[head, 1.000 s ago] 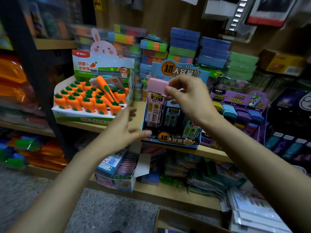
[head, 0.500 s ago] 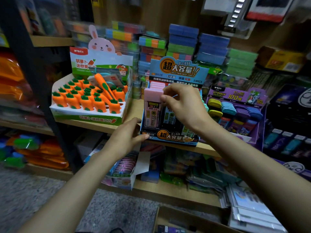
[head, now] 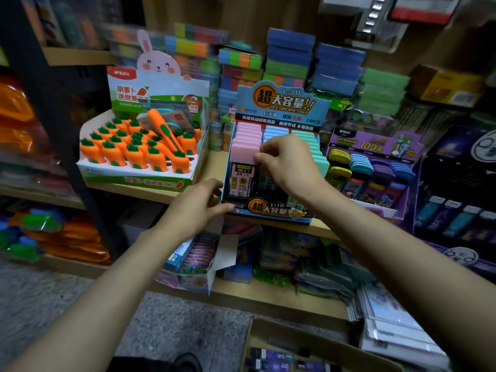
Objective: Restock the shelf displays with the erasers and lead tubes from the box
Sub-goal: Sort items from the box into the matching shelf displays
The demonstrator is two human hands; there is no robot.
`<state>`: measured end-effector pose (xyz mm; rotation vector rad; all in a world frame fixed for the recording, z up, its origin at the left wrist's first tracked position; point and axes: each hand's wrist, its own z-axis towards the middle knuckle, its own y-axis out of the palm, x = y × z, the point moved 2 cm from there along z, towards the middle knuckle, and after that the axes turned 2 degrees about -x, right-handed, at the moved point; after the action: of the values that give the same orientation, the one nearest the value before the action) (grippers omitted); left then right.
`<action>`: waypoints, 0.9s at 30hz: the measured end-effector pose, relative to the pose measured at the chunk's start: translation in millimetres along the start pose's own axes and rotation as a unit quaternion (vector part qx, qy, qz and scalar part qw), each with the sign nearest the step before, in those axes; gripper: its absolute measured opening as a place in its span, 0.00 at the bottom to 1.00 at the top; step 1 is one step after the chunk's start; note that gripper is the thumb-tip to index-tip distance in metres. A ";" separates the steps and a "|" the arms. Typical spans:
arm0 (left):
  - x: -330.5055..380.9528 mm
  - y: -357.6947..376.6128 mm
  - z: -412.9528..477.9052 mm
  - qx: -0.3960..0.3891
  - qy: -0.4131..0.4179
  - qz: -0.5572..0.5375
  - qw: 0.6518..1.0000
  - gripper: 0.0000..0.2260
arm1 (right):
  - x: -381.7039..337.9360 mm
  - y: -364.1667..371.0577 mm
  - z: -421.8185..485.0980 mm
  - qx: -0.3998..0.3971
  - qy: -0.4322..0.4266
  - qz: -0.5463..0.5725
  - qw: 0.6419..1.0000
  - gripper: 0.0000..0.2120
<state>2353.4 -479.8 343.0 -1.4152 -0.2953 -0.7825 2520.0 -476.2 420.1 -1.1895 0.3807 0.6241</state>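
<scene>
Right grip (head: 290, 165): thumb and fingertips (head: 259, 159) pinch the cap edge of the pink lead tube (head: 243, 157). The pinch is high on the cap, probably so the body can drop into its slot with no fingers in the way.
The tube sits at the front of the pink row in the lead tube display (head: 279, 103). Its cap is about level with the caps behind it, and its label shows through the front window. It looks seated or nearly so, and it is not let go yet.
Left grip (head: 198, 208): it holds the display's front-left corner, thumb on the front lip and fingers along the side wall. This is likely bracing, since the display overhangs the shelf (head: 212, 167) edge and a downward push could tip or slide it.
The blue and green rows beside the pink row look full.
The carrot eraser display (head: 139, 154) is to the left, untouched. The cardboard box (head: 308, 345) is on the floor below, with dark packs inside whose type is unreadable.

Versus 1 s ago:
- The tube was held above the display, clear of the row, and is now down in the slot.
- The left grip was open in mid-air, short of the display, and is now clamped on the corner.
- The view has tilted down, so more of the cardboard box is in frame.
</scene>
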 end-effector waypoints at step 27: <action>-50.0 321.3 -150.1 -0.394 -0.064 0.014 0.917 0.15 | 292.8 66.2 -337.1 -0.374 0.296 -0.073 0.876 0.09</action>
<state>2484.0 -619.4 40.1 -2.2306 -0.0455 -0.8235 2720.1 -704.8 86.2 -2.1503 0.5781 0.2465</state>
